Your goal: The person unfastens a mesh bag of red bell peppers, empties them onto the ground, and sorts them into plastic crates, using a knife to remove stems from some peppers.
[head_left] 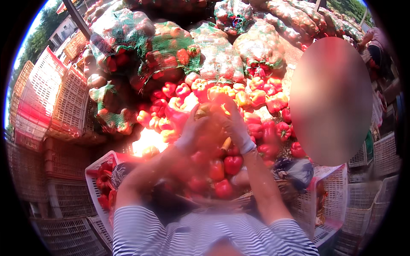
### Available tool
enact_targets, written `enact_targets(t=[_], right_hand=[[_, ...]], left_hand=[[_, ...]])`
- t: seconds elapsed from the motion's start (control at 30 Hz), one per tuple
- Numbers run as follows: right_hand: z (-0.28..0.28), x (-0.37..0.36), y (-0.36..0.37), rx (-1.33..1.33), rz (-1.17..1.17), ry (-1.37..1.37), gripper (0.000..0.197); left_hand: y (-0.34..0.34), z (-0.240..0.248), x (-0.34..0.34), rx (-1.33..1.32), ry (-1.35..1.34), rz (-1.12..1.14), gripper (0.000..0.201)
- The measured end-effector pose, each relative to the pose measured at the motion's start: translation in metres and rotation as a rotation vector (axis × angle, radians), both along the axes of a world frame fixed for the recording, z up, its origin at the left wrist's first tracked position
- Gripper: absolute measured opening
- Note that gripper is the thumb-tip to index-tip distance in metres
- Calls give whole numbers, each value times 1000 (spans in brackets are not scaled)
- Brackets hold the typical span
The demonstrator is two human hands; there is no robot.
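Note:
Both my arms reach forward over a heap of red and orange bell peppers (256, 98). My left hand (193, 130), in a pale glove, is closed on the left side of an orange-red bell pepper (206, 110). Opposite it, my right hand (237, 130), in a white glove, curls around an orange-red bell pepper (223, 104). Haze and glare blur the space between the hands, so where one pepper ends and another begins is unclear. Below them lie more loose red peppers (233, 164), close to my body.
Green mesh sacks (171, 49) full of peppers stand behind the heap. A crate (100, 170) with red peppers sits at my left, another crate (337, 192) at my right. Stacked crates (68, 98) rise at far left. A blurred oval hides the right side; a person (376, 47) is beyond.

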State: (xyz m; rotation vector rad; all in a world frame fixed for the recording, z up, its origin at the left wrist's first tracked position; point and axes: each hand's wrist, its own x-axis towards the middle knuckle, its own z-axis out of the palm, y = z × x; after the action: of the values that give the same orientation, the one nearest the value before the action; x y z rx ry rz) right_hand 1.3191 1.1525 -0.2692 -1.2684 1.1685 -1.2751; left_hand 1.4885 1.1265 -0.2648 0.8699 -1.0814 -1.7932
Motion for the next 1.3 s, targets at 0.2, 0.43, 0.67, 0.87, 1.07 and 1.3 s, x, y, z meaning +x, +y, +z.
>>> enact_targets(t=[0.2, 0.43, 0.67, 0.87, 1.07, 1.3], right_hand=[[-25, -33, 18, 148, 229, -94, 60], [-38, -22, 50, 148, 233, -406, 54], [-39, 7, 78, 134, -128, -599, 33], [-87, 13, 68, 100, -228, -750, 28], [-108, -14, 58, 175, -259, -1070, 39], [-70, -41, 73, 47, -147, -1441, 52]], left_hand=[[55, 36, -33, 273, 68, -200, 50], [75, -36, -25, 176, 178, -131, 54], [104, -62, -34, 127, 108, 94, 72], [116, -57, -32, -471, -576, 125, 72], [116, -38, -47, 24, 10, 58, 81], [111, -68, -68, 247, 318, -37, 74]])
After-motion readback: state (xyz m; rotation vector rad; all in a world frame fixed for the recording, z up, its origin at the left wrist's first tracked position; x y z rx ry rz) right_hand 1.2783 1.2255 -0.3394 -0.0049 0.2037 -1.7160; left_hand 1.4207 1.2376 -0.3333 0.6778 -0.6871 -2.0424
